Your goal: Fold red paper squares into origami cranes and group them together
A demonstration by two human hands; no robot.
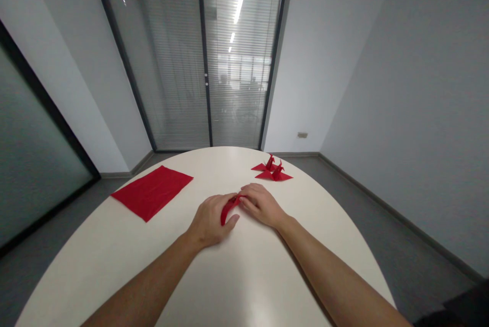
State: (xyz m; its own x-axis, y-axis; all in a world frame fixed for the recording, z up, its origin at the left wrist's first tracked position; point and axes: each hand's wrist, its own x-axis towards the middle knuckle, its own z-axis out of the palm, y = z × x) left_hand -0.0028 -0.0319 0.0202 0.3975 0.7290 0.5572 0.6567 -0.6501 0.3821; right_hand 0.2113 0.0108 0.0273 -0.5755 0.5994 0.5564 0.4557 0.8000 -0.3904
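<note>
because the folded red paper looks narrow and curved, it is apparently steadied between both hands over the white table: the left hand holds it cupped, thumb apart, while the right hand pinches its far end. a flat red sheet left and two paper cranes beyond the right hand seem kept out of the way. no container shows.

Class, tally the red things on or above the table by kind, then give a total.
Bird-shaped paper figures: 2
Flat red sheet: 1
Handheld red piece: 1
Total: 4
</note>
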